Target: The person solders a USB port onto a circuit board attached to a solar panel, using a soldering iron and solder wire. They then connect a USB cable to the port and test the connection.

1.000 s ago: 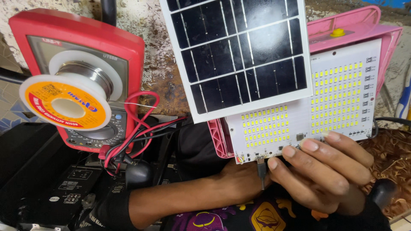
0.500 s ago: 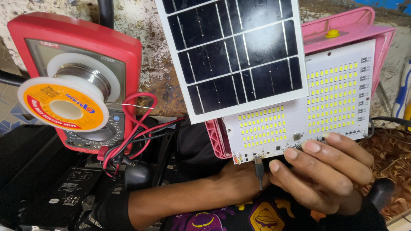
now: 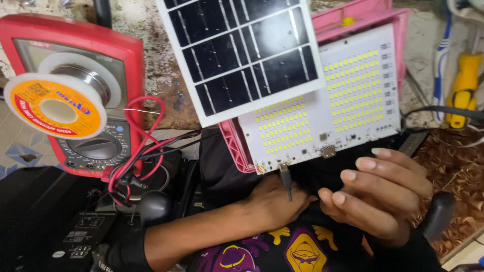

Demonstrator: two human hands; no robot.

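Although the white LED board point(image 3: 327, 108) fills the middle of the view, neither hand plainly grips it. The right hand point(image 3: 375, 194) hangs just below the board's lower edge, its fingers point(image 3: 353, 176) curled loosely and bunched toward the small socket on that edge; whether they pinch anything cannot be told. The left hand point(image 3: 275, 199) lies below the board's lower left corner, knuckles up, beside a thin dark plug point(image 3: 286, 179) that points up at the edge; whether that hand is closed on the plug's lead cannot be told either.

The board sits tilted inside a pink casing point(image 3: 363, 15) that shows along its left and upper sides, probably propped so that the LED face and the connectors look toward the person. A dark solar panel point(image 3: 239, 50) with a white border overlaps the board's upper left part, lying over it rather than beside it.

Well left of the board stands a red multimeter point(image 3: 75, 95), with an orange-labelled solder spool point(image 3: 55, 108) resting against its face and red and black test leads point(image 3: 136, 151) looping down from it. To the right of the board lies a yellow-handled tool point(image 3: 461, 90).
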